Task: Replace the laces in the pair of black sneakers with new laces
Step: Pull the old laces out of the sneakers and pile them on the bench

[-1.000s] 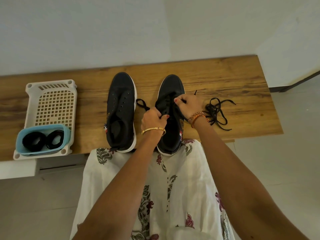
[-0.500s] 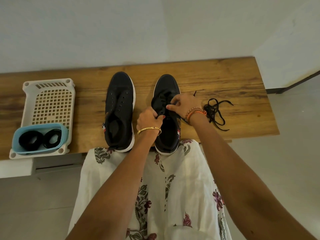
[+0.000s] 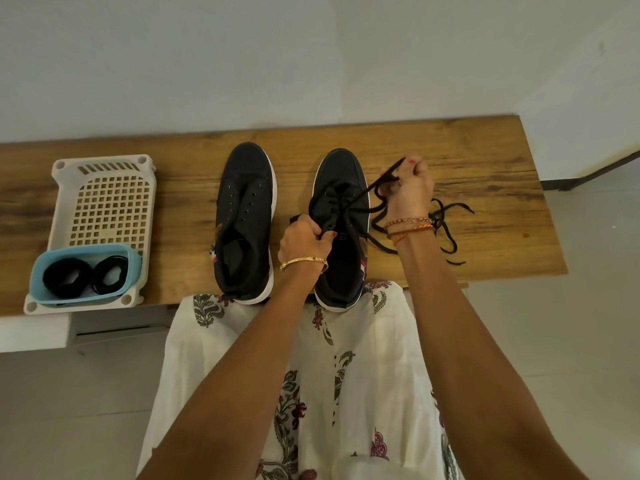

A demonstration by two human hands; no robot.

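Note:
Two black sneakers with white soles stand side by side on the wooden bench (image 3: pixel 485 161). The left sneaker (image 3: pixel 244 220) has bare eyelets and no lace. The right sneaker (image 3: pixel 341 216) still carries a black lace (image 3: pixel 360 197) through its upper eyelets. My left hand (image 3: pixel 304 242) grips the left edge of that sneaker near the eyelets. My right hand (image 3: pixel 408 192), just right of the shoe, grips the lace, which runs taut from the eyelets. A loose black lace (image 3: pixel 446 225) lies tangled on the bench behind my right wrist.
A white perforated basket (image 3: pixel 104 202) sits at the bench's left end. Inside its near end is a blue tub (image 3: pixel 83 271) with two coiled black laces. The wall runs close behind the bench. My lap in white floral cloth is below the front edge.
My right hand has pulled away from the shoe's tongue to the right and up, drawing the lace out taut. My left hand stayed on the shoe's left side.

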